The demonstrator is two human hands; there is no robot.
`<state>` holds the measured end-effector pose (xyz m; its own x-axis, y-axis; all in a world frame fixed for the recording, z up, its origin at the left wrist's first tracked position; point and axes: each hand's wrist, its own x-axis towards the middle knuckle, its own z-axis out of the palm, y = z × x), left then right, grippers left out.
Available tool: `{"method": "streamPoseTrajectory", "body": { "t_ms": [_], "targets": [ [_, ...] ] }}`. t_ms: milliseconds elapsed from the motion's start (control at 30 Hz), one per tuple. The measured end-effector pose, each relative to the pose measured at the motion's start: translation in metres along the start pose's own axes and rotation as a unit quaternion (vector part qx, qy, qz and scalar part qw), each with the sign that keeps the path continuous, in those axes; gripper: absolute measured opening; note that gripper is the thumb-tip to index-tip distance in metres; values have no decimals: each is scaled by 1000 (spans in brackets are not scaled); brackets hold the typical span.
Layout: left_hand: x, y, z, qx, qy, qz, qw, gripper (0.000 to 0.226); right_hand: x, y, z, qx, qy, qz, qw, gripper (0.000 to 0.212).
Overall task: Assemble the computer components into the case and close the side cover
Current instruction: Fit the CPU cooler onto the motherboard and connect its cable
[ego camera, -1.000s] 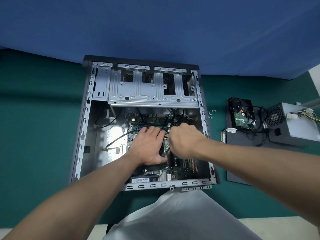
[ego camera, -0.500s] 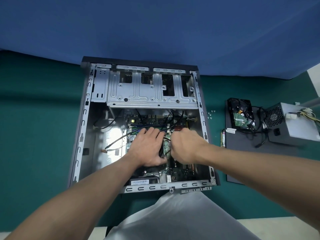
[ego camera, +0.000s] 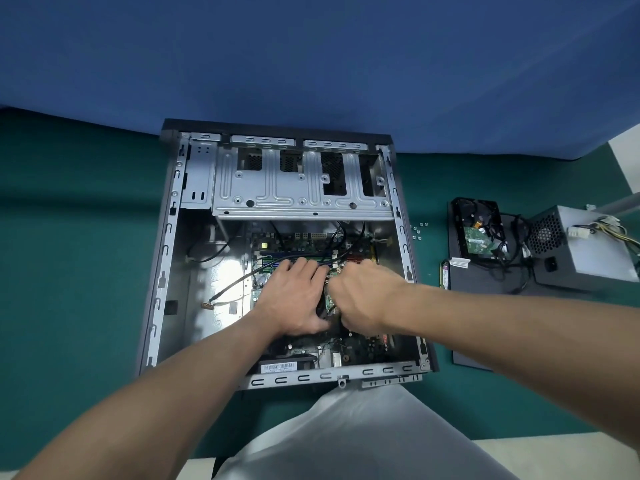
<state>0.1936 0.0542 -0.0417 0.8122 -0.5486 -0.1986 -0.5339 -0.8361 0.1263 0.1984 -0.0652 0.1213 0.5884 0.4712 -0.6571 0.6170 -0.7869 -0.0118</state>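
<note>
The open computer case point(ego camera: 165, 237) lies on its side on the green table, with the motherboard point(ego camera: 311, 237) inside. Both my hands are over the middle of the board. My left hand point(ego camera: 291, 299) lies flat on the board, fingers stretched forward and thumb beside a small green card point(ego camera: 330, 299). My right hand point(ego camera: 367, 296) is curled and grips that card from the right. The card stands on edge between the hands and is mostly hidden by them. Black cables point(ego camera: 346, 244) run just beyond my fingertips.
The metal drive cage point(ego camera: 298, 188) fills the far end of the case. To the right, a dark side cover point(ego camera: 485, 327) carries a hard drive point(ego camera: 479, 233) and a grey power supply point(ego camera: 588, 247) with loose cables. A memory stick point(ego camera: 444, 275) and several screws point(ego camera: 417, 230) lie nearby.
Both hands stay over the card. My right hand has edged slightly left, closer to my left hand.
</note>
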Motion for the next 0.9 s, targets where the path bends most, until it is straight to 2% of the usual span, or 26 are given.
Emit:
{"method": "streamPoseTrajectory", "body": {
  "t_ms": [67, 167, 233, 300, 367, 433, 467, 533, 600, 633, 667, 733, 767, 833, 900],
  "targets": [
    [0, -1, -1, 14, -6, 9, 1000, 102, 3, -2, -1, 80, -30, 66, 994, 21],
    [2, -1, -2, 26, -20, 14, 999, 118, 4, -3, -2, 69, -74, 62, 993, 27],
    [2, 0, -2, 24, -24, 14, 999, 117, 1, -2, -3, -12, -83, 24, 996, 42],
    [2, 1, -2, 20, -26, 8, 999, 114, -2, 3, -4, -119, -28, -57, 991, 32],
    [3, 2, -1, 14, -22, -4, 1000, 102, -2, 7, -3, -170, 24, -124, 977, 25],
    [3, 4, 0, 18, -22, -9, 1000, 90, -1, 4, 0, -200, 21, -156, 967, 24],
    [3, 5, 0, 21, -25, -11, 999, 88, 0, 3, 2, -172, 15, -139, 975, 20],
    [4, 5, 0, 28, -27, -14, 999, 89, 2, 1, 5, -17, 25, -44, 999, 15],
    [4, 4, 1, 34, -24, -11, 999, 93, 5, 0, 5, 122, 20, 64, 990, 10],
    [4, 4, 1, 34, -23, -10, 999, 94, 5, -1, 4, 141, 10, 89, 986, 2],
    [4, 4, 2, 33, -23, -10, 999, 94, 3, -2, 2, 142, -11, 89, 986, 11],
    [5, 5, 2, 29, -21, -11, 999, 91, -2, -4, 1, 98, -68, 56, 991, 40],
    [4, 5, 2, 26, -21, -12, 999, 89, -4, -5, 0, 43, -62, 30, 997, 48],
    [4, 5, 0, 21, -27, -12, 999, 89, -6, -4, -2, -84, -2, -46, 995, 37],
    [4, 5, 0, 15, -32, -16, 999, 91, -5, 1, -1, -130, 33, -105, 985, 26]
  ]
}}
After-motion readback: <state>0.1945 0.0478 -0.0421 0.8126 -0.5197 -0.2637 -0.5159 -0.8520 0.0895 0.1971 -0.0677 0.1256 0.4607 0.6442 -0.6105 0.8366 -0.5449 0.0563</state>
